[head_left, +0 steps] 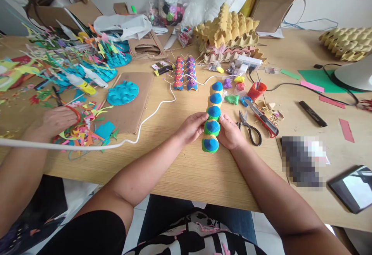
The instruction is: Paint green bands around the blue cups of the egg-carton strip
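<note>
A strip cut from an egg carton (213, 112) is held upright between my two hands, over the table. Its row of bumps has blue tops with green and bare yellowish sides. My left hand (194, 127) grips its left edge near the middle, thumb on top. From the other side, my right hand (231, 131) pinches the right edge at about the same height. Black-handled scissors (250, 128) lie just right of my right hand, partly behind it. Two finished-looking bumpy strips, one red and blue (178, 73) and one purple (191, 73), stand farther back with thin sticks poking out.
At left, a co-worker's hand (58, 121) holds orange-handled scissors above paper scraps. A white cable (155, 111) crosses the table. Egg trays (226, 30) are stacked at the back. A utility knife (263, 119), a red cup (257, 91) and a phone (353, 188) lie to the right.
</note>
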